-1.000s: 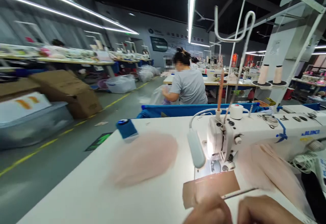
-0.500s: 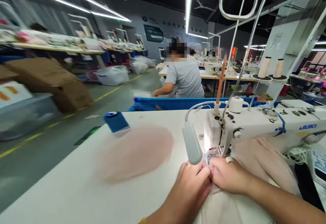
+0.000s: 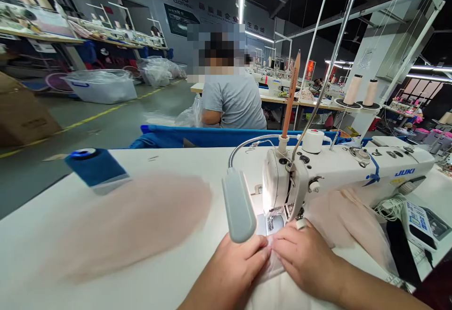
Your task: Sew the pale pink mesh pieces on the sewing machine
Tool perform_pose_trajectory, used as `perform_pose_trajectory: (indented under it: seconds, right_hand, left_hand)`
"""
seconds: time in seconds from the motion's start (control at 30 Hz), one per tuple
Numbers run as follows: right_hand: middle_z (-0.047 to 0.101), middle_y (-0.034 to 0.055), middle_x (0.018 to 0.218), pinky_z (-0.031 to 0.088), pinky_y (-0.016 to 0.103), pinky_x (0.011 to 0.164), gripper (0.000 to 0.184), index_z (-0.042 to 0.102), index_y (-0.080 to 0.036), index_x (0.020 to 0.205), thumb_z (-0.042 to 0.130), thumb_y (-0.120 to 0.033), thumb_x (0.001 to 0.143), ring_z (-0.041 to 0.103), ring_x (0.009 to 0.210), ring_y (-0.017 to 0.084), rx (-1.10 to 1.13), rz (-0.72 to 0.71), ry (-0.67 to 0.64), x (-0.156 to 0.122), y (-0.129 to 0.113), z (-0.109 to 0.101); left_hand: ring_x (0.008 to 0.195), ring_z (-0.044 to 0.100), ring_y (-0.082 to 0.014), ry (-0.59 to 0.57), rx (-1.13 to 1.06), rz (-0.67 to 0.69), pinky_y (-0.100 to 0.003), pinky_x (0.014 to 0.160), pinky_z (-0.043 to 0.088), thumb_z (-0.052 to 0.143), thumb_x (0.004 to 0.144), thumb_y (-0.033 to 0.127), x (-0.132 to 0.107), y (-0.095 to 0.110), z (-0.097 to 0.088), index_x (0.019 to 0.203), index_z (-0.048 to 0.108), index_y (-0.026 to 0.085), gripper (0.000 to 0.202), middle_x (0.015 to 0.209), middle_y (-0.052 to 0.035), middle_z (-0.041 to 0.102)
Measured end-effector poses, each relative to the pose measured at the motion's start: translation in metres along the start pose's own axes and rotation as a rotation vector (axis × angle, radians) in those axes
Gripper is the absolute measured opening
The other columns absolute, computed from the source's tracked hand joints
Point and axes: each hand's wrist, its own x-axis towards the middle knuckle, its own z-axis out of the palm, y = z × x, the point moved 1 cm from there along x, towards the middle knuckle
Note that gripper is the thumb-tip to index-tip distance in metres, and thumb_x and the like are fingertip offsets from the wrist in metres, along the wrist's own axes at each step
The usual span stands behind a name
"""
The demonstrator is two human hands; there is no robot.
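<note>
Both my hands are close together just in front of the needle area of a white sewing machine (image 3: 339, 169). My left hand (image 3: 243, 258) is closed, its thumb and fingers pinching a sheer pale fabric (image 3: 271, 272). Right beside it, my right hand (image 3: 303, 253) is also closed on that fabric, fingertips nearly touching the left ones. The cloth runs from the needle area down toward me. A grey lamp head (image 3: 239, 206) on a bent neck hangs just above my left hand. More pinkish fabric (image 3: 346, 216) lies bunched under the machine arm.
A sheer pink fabric piece (image 3: 141, 225) lies flat on the white table (image 3: 31, 234) at left, near a blue thread cone (image 3: 97, 164). A pencil (image 3: 292, 93) stands upright on the machine. Beyond a blue cloth trough (image 3: 212, 135) sits a co-worker (image 3: 233, 100). A control box (image 3: 418, 223) is at right.
The view has swung to the right, so surroundings sit further left. My fingers have shifted slightly on the fabric, and both hands stay in front of the needle area.
</note>
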Motion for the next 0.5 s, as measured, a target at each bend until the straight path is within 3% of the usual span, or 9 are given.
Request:
perform_pose_trajectory:
  seconds: [0.2,0.4,0.5]
  right_hand:
    - [0.081,0.0041,0.119,0.051,0.039,0.092,0.020,0.072,-0.023,0.107,0.065,-0.006,0.097,0.067,0.099,0.026,0.074,0.063,-0.010,0.002,0.011,0.005]
    - [0.081,0.0053,0.120,0.054,0.038,0.092,0.020,0.074,-0.023,0.107,0.063,-0.008,0.098,0.067,0.103,0.028,0.061,0.093,0.020,0.006,0.013,0.000]
    - [0.082,0.0049,0.118,0.055,0.037,0.094,0.021,0.074,-0.023,0.107,0.063,-0.008,0.098,0.066,0.105,0.028,0.067,0.090,0.034,0.008,0.013,-0.001]
  left_hand:
    - [0.083,0.063,-0.0268,0.044,0.060,-0.058,-0.041,0.076,0.046,0.043,0.113,0.016,-0.015,-0.004,0.020,0.098,0.072,0.023,0.034,0.099,-0.0059,0.077]
    - [0.078,0.069,-0.0255,-0.072,0.142,0.015,-0.040,0.072,0.052,0.046,0.106,0.009,0.007,-0.004,-0.003,0.096,0.074,0.020,0.032,0.096,-0.0054,0.080]
    - [0.077,0.072,-0.0265,-0.074,0.189,0.028,-0.041,0.071,0.054,0.045,0.105,0.007,0.012,-0.004,-0.007,0.094,0.074,0.019,0.033,0.095,-0.0059,0.081]
